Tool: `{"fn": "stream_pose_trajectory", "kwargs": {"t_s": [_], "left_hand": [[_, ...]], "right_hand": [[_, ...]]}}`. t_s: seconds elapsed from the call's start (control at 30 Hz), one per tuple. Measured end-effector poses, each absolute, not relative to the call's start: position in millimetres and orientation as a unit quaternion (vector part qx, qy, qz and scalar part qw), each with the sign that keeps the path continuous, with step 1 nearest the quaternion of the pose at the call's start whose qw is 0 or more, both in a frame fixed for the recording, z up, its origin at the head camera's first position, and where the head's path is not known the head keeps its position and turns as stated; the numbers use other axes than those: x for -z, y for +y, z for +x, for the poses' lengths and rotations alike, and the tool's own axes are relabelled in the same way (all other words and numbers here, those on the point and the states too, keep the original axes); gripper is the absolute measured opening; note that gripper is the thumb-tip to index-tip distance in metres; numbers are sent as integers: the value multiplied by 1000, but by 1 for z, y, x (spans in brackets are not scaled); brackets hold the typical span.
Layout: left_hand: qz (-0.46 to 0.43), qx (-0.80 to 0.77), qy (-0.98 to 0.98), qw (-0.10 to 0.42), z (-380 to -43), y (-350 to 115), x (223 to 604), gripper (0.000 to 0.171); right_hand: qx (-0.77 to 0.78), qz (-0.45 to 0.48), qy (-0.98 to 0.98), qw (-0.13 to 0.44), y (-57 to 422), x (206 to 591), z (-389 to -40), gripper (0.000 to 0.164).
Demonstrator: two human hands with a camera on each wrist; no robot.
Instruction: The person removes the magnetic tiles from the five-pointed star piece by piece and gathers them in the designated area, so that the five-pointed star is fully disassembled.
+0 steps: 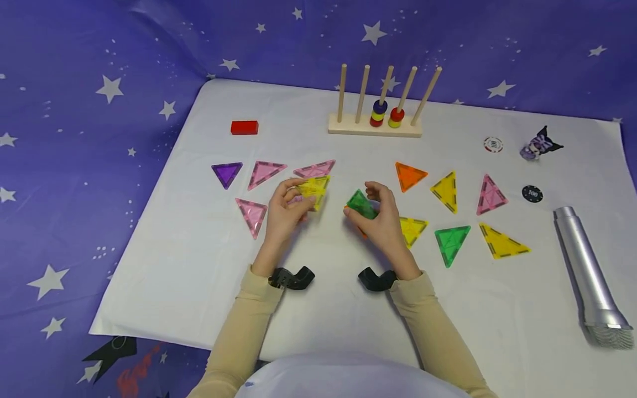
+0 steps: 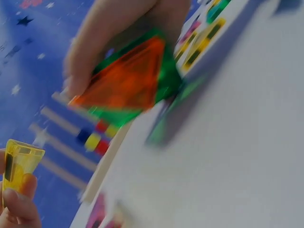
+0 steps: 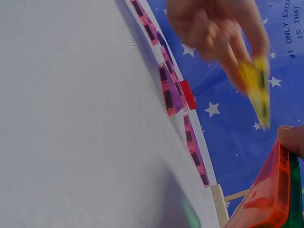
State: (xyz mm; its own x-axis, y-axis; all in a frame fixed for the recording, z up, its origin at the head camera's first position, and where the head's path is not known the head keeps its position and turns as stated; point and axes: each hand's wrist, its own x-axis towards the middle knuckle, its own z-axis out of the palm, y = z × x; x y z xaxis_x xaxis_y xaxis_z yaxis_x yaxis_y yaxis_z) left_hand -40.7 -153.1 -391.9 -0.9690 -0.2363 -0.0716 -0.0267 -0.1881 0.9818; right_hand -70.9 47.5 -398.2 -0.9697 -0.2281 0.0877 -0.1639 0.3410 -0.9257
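Over the middle of the table, my left hand (image 1: 282, 218) pinches yellow translucent triangular magnetic tile (image 1: 319, 187) between thumb and fingers; whether it is one tile or a stack I cannot tell. Facing it, my right hand (image 1: 383, 224) grips a green triangular tile (image 1: 360, 202) together with an orange triangular tile (image 2: 128, 78). In the left wrist view the orange one lies flat against the larger green one. Both held sets are raised above the tabletop, apart from each other. Pink tiles (image 1: 251, 216) lie beside the left hand, and a yellow tile (image 1: 412, 230) beside the right.
More triangular tiles lie on the white table, including purple (image 1: 227, 174), orange (image 1: 410, 176) and green (image 1: 452, 245). At the back stand a wooden peg rack (image 1: 375, 131) with coloured rings and a red block (image 1: 244, 127). Chips, a figurine (image 1: 538, 146) and a silver microphone-like object (image 1: 589, 271) are at right.
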Motion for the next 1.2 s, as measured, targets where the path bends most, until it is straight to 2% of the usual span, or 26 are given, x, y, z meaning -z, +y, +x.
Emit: {"fn": "stream_pose_trajectory", "kwargs": {"t_s": [0.23,0.43,0.7,1.0,1.2], "left_hand": [[205,737,-624,160,-14,-215,389,35],[317,675,-640,187,5,-259,391,36],[365,622,-672,168,14,-280,400,35],[358,507,-774,124,20,-286,400,33],[348,573,-731,128,16,-276,386,23]], "right_hand": [[563,-118,817,35,50,398,-70,64],[562,-116,819,31,49,399,-70,64],[562,-114,819,37,49,399,-71,64],[565,-112,816,46,49,396,-70,65],[565,-112,816,47,49,396,-71,64]]}}
